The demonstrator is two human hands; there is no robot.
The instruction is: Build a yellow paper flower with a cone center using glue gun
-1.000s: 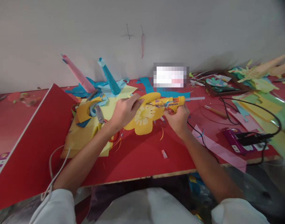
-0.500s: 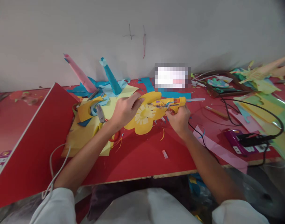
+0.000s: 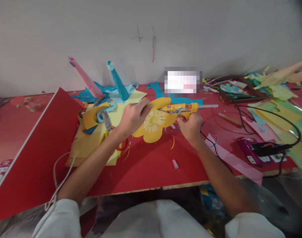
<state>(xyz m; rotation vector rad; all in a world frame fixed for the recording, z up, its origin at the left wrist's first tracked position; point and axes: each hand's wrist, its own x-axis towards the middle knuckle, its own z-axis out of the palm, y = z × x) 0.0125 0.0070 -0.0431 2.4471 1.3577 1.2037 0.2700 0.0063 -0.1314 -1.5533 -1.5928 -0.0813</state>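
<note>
Near the middle of the frame, the left hand (image 3: 133, 115) pinches the upper left of a yellow paper flower (image 3: 152, 135) between thumb and fingers, though the fingertips behind the paper are hidden. Just right of centre, the right hand (image 3: 190, 128) is wrapped round the handle of a yellow glue gun (image 3: 194, 107); how far its trigger is pressed, I cannot tell. The nozzle lies over the upper petals, close to the left fingertips — whether it touches the paper is too small to make out. To do this well, I would keep the flower steady with a light pinch so the petals do not crease, squeeze out a thin, even bead, and keep the left fingertips clear of the tip, which is likely hot. The black cable (image 3: 212, 147), running toward the lower right, should have enough slack not to tug the gun. The gun's long axis runs across the frame, almost level: its nozzle points left, and a clear glue stick (image 3: 210, 106) juts out of its back to the right. The flower has no marked long axis; its petals spread round a ring of pale tabs (image 3: 148, 125), and its open face is turned toward the camera — above the red table (image 3: 151, 172).
</note>
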